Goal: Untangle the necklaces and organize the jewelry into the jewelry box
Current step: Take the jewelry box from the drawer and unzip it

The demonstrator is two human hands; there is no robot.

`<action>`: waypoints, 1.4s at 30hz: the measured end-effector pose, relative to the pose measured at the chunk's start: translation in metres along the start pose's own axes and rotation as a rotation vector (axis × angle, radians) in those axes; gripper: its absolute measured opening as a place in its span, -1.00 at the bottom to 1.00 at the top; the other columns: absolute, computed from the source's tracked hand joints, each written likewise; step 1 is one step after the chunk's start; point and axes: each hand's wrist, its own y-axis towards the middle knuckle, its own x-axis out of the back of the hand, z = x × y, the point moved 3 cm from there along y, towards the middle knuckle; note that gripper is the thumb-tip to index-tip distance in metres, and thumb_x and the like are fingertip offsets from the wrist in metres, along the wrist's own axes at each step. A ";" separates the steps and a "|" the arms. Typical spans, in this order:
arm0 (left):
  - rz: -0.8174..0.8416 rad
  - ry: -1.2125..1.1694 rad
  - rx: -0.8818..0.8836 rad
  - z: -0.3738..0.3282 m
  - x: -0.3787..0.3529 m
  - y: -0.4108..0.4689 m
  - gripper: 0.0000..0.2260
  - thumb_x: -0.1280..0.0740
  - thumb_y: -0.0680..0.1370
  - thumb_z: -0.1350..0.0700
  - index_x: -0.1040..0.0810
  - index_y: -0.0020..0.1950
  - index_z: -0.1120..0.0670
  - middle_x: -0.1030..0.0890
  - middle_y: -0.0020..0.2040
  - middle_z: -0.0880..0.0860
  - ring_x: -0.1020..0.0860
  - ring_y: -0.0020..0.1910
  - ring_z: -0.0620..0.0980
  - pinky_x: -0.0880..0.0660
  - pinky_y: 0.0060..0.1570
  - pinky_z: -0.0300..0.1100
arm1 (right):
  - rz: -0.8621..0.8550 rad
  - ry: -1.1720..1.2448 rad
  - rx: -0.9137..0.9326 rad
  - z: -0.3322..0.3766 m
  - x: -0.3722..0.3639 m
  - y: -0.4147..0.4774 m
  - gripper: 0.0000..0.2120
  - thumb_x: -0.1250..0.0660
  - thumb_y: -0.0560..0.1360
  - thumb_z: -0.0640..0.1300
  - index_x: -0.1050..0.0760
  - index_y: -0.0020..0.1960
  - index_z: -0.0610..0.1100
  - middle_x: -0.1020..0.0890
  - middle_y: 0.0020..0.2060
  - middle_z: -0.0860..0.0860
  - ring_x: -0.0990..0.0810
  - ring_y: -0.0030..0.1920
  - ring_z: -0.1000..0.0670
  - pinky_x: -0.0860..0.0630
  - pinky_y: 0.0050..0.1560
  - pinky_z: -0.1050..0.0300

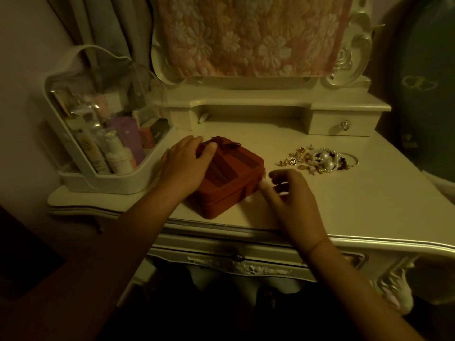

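Observation:
A closed dark red jewelry box with a small bow on its lid sits on the cream dressing table. My left hand rests on the box's left side, thumb laid over the lid near the bow. At the box's front right corner, my right hand hovers with fingers loosely spread and fingertips close to the edge; it holds nothing. A tangled heap of jewelry, with pearl strands, gold pieces and dark beads, lies on the tabletop to the right of the box.
A white cosmetics organizer full of tubes and bottles stands at the table's left. A raised shelf with a small drawer runs along the back, under a mirror covered by a floral cloth. The table's front edge has a drawer knob.

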 end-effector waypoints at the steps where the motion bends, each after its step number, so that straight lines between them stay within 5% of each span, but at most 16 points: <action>1: -0.030 -0.119 0.061 0.009 0.001 0.002 -0.51 -0.07 0.59 -0.23 -0.32 0.44 -0.04 -0.35 0.44 0.03 -0.34 0.37 0.07 -0.30 0.34 0.13 | 0.038 0.080 -0.009 0.010 -0.009 -0.016 -0.67 -0.34 0.45 0.04 -0.37 0.15 -0.01 -0.46 0.08 0.04 -0.50 0.00 0.15 -0.50 -0.02 0.29; 4: -0.084 -0.369 0.231 0.035 0.003 0.001 -0.54 -0.12 0.56 -0.25 -0.42 0.34 -0.03 -0.50 0.28 0.04 -0.50 0.19 0.06 -0.45 0.20 0.09 | 0.114 0.135 0.017 0.028 -0.033 -0.044 -0.34 -0.30 0.31 0.25 -0.25 0.32 0.01 -0.33 0.23 0.11 -0.37 0.23 0.18 -0.36 0.27 0.27; 7: -0.093 -0.509 0.296 0.048 0.004 -0.007 -0.63 -0.15 0.58 -0.19 -0.50 0.23 -0.01 -0.57 0.13 0.02 -0.53 0.12 0.05 -0.46 0.17 0.00 | 0.110 0.045 0.057 0.030 -0.045 -0.041 -0.12 -0.39 0.31 0.22 -0.11 0.48 -0.05 -0.24 0.35 0.06 -0.26 0.35 0.14 -0.25 0.39 0.23; 11: -0.058 -0.563 0.253 0.046 0.009 -0.020 -0.68 -0.14 0.62 -0.10 -0.54 0.18 0.05 -0.58 0.08 0.03 -0.53 0.06 0.00 -0.43 -0.07 -0.18 | 0.153 0.017 0.070 0.025 -0.041 -0.021 -0.15 -0.45 0.31 0.12 -0.13 0.47 0.00 -0.27 0.36 0.06 -0.27 0.34 0.14 -0.28 0.39 0.14; 16: 0.033 -0.689 0.178 0.036 0.002 -0.039 -0.75 -0.19 0.57 -0.17 -0.56 -0.12 -0.07 -0.65 -0.07 0.06 -0.61 -0.04 0.05 -0.53 0.08 0.14 | 0.268 0.128 0.011 0.003 -0.014 0.013 -0.21 -0.50 0.26 0.16 -0.26 0.39 0.04 -0.47 0.25 0.07 -0.49 0.23 0.05 -0.50 0.21 0.05; 19: 0.096 -0.716 0.107 0.029 -0.007 -0.045 -0.79 -0.29 0.50 -0.20 -0.52 -0.02 -0.10 -0.63 -0.01 -0.01 -0.61 0.00 -0.02 -0.56 0.06 0.01 | 0.387 0.205 -0.041 -0.005 0.005 0.027 -0.22 -0.48 0.23 0.06 -0.27 0.39 0.04 -0.53 0.21 0.11 -0.56 0.14 0.11 -0.54 0.14 0.14; 22: 0.251 -0.764 0.038 0.030 -0.014 -0.042 -0.47 -0.49 0.28 -0.27 -0.39 0.16 -0.22 -0.54 0.19 -0.09 -0.54 0.15 -0.14 -0.52 0.10 -0.17 | 0.411 0.276 -0.082 -0.010 0.014 0.031 -0.16 -0.48 0.24 -0.09 -0.18 0.43 0.08 -0.47 0.22 0.20 -0.51 0.22 0.12 -0.52 0.17 0.15; 25: 0.417 -0.712 -0.066 0.031 -0.017 -0.035 -0.13 -0.58 0.26 -0.09 -0.17 0.45 -0.23 -0.40 0.33 -0.21 -0.43 0.26 -0.26 -0.46 0.20 -0.25 | 0.412 0.307 -0.105 -0.013 0.017 0.035 0.00 -0.49 0.20 -0.13 -0.04 0.51 0.06 -0.36 0.32 0.16 -0.44 0.29 0.08 -0.49 0.21 0.10; 28: 0.436 -0.623 -0.103 0.031 -0.015 -0.028 -0.04 -0.55 0.32 0.07 -0.02 0.53 -0.18 -0.37 0.32 -0.25 -0.40 0.30 -0.22 -0.44 0.26 -0.19 | 0.408 0.300 -0.093 -0.012 0.022 0.038 0.01 -0.54 0.17 -0.01 -0.08 0.49 0.11 -0.37 0.35 0.05 -0.49 0.26 0.04 -0.52 0.19 0.05; 32: 0.394 -0.553 -0.147 0.027 -0.008 -0.018 -0.17 -0.49 0.35 -0.06 -0.07 0.48 -0.25 -0.35 0.21 -0.39 -0.39 0.19 -0.36 -0.39 0.19 -0.37 | 0.355 0.147 -0.025 -0.010 0.025 0.040 -0.11 -0.40 0.27 0.23 -0.05 0.49 0.17 -0.45 0.29 0.05 -0.55 0.18 0.11 -0.53 0.16 0.11; 37: 0.264 -0.417 -0.241 0.023 0.007 0.007 -0.36 -0.42 0.33 -0.19 -0.37 0.37 -0.09 -0.41 0.27 -0.10 -0.43 0.25 -0.08 -0.42 0.27 -0.06 | 0.250 -0.015 0.058 -0.004 0.029 0.050 -0.37 -0.15 0.39 0.40 -0.12 0.40 0.27 -0.55 0.14 0.12 -0.58 0.04 0.24 -0.50 0.09 0.19; 42: 0.060 -0.439 -0.310 0.002 0.019 0.047 -0.87 -0.40 0.50 0.07 -0.51 -0.03 -0.12 -0.53 -0.07 -0.20 -0.48 -0.08 -0.33 -0.34 -0.07 -0.46 | 0.220 -0.019 0.069 -0.005 0.033 0.064 -0.26 -0.25 0.34 0.39 -0.28 0.41 0.05 -0.57 0.04 0.10 -0.56 0.04 0.20 -0.47 0.05 0.35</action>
